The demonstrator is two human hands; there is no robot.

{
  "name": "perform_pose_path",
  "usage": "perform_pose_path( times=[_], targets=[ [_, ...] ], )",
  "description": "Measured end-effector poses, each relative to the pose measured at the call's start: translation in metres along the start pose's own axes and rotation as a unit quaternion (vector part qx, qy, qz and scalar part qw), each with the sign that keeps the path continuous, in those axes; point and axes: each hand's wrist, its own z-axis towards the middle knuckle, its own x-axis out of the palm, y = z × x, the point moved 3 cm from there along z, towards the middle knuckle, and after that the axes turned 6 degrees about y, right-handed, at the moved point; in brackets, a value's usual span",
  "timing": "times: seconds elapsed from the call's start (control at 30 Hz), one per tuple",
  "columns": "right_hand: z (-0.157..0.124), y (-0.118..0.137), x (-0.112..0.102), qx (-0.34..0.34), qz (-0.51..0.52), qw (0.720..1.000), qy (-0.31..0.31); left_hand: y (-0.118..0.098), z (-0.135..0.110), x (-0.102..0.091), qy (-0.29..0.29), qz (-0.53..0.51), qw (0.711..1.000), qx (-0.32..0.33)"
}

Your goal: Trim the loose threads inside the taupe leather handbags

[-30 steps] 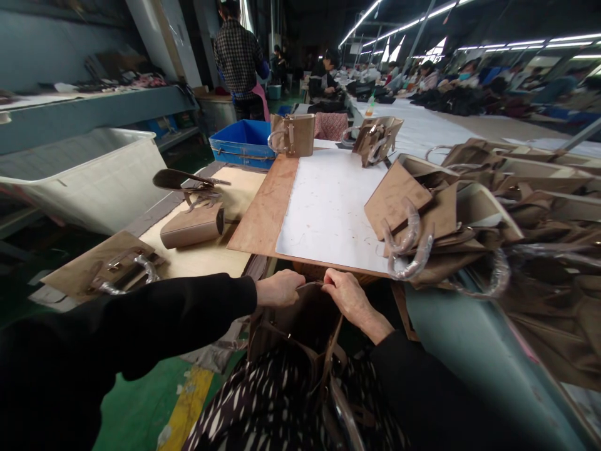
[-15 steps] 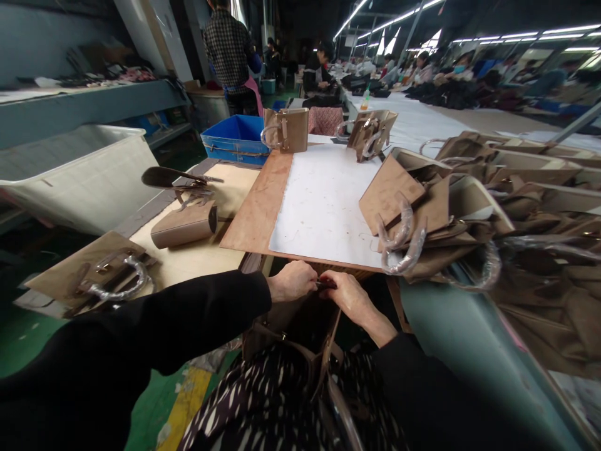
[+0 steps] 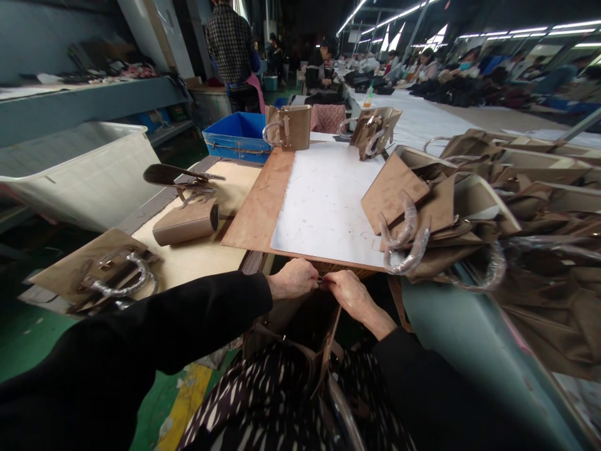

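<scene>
On my lap rests a brown handbag [image 3: 282, 326], its mouth facing up and partly in shadow, with a plastic-wrapped handle [image 3: 345, 407] hanging toward me. Above its far side my left hand [image 3: 295, 279] is closed, thumb and fingers pinched together. My right hand [image 3: 348, 291] pinches close beside it, the fingertips of both nearly meeting. A small dark piece shows between them, too small to name. The front edge of a board with a white sheet [image 3: 328, 207] lies just beyond my hands.
Brown handbags with wrapped handles are heaped [image 3: 539, 250] on the right. Another handbag [image 3: 103, 269] and a brown bag piece [image 3: 186, 222] lie on the left table. Two bags stand at the board's far end near a blue bin [image 3: 237, 134]. A white tub [image 3: 84, 175] stands left.
The fingers of my right hand have closed in more tightly at the fingertips. Both hands stay in nearly the same place, and the view has shifted slightly.
</scene>
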Motion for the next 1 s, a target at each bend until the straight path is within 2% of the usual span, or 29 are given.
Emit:
perform_pose_path(
  times=[0.13, 0.33, 0.5, 0.63, 0.83, 1.0],
  targets=[
    [0.000, -0.002, 0.000, 0.006, -0.004, 1.000, 0.014, 0.007, -0.001, 0.000, 0.017, -0.050, 0.998, -0.025],
    [-0.001, 0.009, -0.003, -0.068, -0.025, 0.997, 0.028, 0.017, -0.024, -0.009, 0.059, -0.038, 0.996, -0.052],
    [0.012, 0.031, 0.001, -0.101, -0.044, 0.993, 0.036, 0.013, -0.033, -0.015, 0.043, 0.027, 0.998, -0.044],
    [0.020, 0.037, 0.006, -0.125, -0.024, 0.991, 0.050, 0.015, -0.038, -0.015, 0.035, 0.008, 0.998, -0.050],
    [0.020, 0.028, 0.007, -0.087, -0.034, 0.995, 0.022, 0.021, -0.075, -0.024, 0.074, -0.057, 0.992, -0.085],
    [0.018, 0.044, 0.009, -0.129, -0.014, 0.990, 0.049, 0.019, -0.104, -0.021, 0.033, -0.086, 0.989, -0.116]
  ],
)
